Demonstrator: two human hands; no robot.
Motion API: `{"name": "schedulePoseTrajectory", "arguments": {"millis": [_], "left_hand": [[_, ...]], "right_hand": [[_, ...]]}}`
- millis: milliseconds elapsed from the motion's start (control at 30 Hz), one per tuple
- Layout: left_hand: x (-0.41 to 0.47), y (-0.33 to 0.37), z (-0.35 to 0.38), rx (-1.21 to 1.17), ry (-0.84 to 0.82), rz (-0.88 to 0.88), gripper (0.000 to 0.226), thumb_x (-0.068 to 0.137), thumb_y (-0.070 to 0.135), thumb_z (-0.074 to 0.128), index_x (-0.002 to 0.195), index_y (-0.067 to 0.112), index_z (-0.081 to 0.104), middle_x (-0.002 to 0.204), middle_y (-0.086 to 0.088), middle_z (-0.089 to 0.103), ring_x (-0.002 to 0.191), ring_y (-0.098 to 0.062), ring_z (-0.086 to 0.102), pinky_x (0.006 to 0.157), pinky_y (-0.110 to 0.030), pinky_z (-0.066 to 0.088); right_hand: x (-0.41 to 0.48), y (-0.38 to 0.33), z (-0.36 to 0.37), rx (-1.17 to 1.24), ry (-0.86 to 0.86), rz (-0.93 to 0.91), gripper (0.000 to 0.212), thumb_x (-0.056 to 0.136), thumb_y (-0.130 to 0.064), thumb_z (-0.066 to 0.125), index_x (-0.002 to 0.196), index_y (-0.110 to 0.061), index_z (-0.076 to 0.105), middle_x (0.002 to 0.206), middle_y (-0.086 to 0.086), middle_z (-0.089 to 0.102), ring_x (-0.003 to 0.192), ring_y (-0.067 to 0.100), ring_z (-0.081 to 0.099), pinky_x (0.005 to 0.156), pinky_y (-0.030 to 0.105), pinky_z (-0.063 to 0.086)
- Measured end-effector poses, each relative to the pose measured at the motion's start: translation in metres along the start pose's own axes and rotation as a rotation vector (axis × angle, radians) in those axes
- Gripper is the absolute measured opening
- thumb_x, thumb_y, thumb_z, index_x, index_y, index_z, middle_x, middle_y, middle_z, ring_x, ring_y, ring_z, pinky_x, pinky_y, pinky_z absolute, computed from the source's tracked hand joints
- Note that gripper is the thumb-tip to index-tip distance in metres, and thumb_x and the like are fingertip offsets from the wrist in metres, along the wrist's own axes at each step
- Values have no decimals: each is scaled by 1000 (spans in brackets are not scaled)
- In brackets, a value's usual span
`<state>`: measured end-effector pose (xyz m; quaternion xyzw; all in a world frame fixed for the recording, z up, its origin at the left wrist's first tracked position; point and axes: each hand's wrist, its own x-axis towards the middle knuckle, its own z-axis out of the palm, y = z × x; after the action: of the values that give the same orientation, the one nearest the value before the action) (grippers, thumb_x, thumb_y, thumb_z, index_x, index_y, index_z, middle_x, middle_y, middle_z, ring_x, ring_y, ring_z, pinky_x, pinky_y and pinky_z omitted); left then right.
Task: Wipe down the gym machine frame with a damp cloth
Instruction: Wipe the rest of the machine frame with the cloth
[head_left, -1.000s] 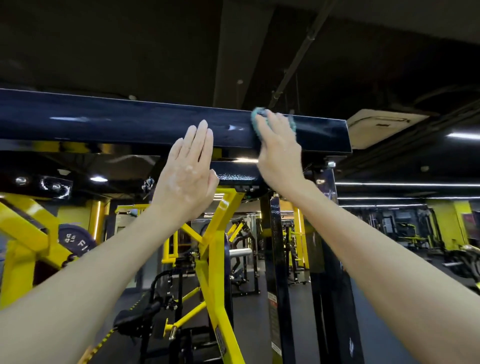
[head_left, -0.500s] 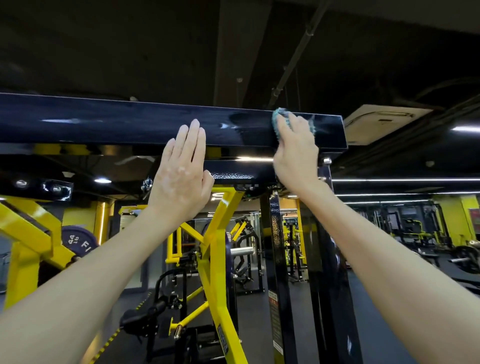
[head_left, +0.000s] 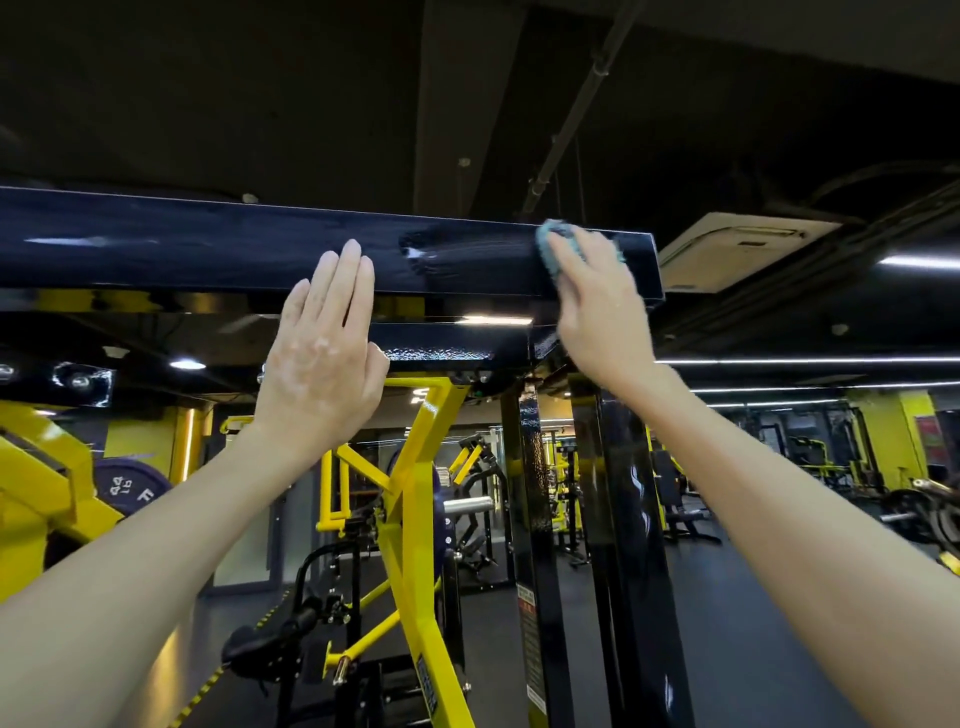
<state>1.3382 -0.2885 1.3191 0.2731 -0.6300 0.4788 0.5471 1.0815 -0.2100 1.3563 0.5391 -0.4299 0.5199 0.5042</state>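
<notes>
A glossy black top beam (head_left: 208, 249) of the gym machine runs across the view overhead, ending at the right. My right hand (head_left: 597, 306) presses a teal cloth (head_left: 551, 244) flat against the beam's front face near its right end. A wet streak (head_left: 457, 257) shows on the beam just left of the cloth. My left hand (head_left: 322, 358) rests flat against the beam's lower edge near the middle, fingers straight and together, holding nothing.
Black uprights (head_left: 613, 519) drop from the beam's right end. A yellow lever arm (head_left: 410, 519) angles down below the beam, with a black padded handle (head_left: 270, 639) lower left. A weight plate (head_left: 130, 488) hangs at left. More machines stand at the back right.
My right hand has slid the cloth rightward along the beam toward its end, leaving a wet streak behind. My left hand has stayed in about the same place.
</notes>
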Motion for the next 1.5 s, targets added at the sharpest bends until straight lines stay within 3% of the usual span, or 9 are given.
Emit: {"name": "schedulePoseTrajectory", "arguments": {"millis": [200,467,633,867,1000,1167,1267,1400,1500], "left_hand": [[1,0,0,1,-9,15,72,90,14,52,153,-4,22,161,-22,22,150,-34,19,122,-43,14],[1,0,-2,24,-1,11,71,90,12,54,152,-6,25,159,-24,24,149,-36,22,121,-44,15],[-1,-1,-4,20,-12,17,69,91,12,48,153,-5,23,160,-24,21,150,-35,19,121,-45,17],[-1,-2,-4,-1,-23,25,69,89,15,44,153,-5,23,160,-23,22,149,-35,20,121,-44,17],[-1,1,-4,2,-25,25,71,88,13,48,152,-5,23,160,-24,23,149,-36,21,121,-44,17],[-1,1,-5,22,-18,27,73,88,12,54,151,-7,24,159,-25,24,149,-37,22,121,-43,15],[0,0,-7,40,-42,35,71,94,22,49,154,-3,20,160,-23,21,150,-36,20,121,-45,17],[-3,-13,-13,77,-97,71,74,93,21,49,155,-2,16,163,-21,14,151,-33,15,122,-46,19],[-7,-29,-22,92,-81,2,72,92,21,41,154,-5,15,162,-23,13,151,-33,14,121,-45,16]], "right_hand": [[3,-13,15,-14,127,157,49,92,-2,50,141,-7,47,144,14,45,137,33,34,111,52,34],[15,-133,55,114,-5,-111,55,92,-4,50,146,-11,42,155,12,34,147,29,21,119,46,12],[19,-91,39,81,-43,-210,53,91,-3,51,143,-12,47,147,11,44,138,26,35,114,48,30],[-1,13,-1,-18,35,81,52,95,-4,48,146,-10,41,150,14,38,139,30,33,113,50,32],[5,-16,14,-31,103,160,52,92,-1,49,143,-8,44,149,14,39,139,32,30,112,49,31],[8,-103,47,47,109,6,58,83,2,53,140,-8,48,145,14,44,139,31,33,112,48,26],[8,-148,61,137,41,-89,51,92,-6,51,143,-7,46,152,16,39,145,32,26,118,51,17],[11,-127,50,112,-52,-209,57,90,-4,55,145,-11,44,152,14,39,145,30,27,119,47,19],[11,-81,35,52,-44,-148,61,86,2,53,145,-11,44,150,14,40,142,30,30,117,51,25]]}}
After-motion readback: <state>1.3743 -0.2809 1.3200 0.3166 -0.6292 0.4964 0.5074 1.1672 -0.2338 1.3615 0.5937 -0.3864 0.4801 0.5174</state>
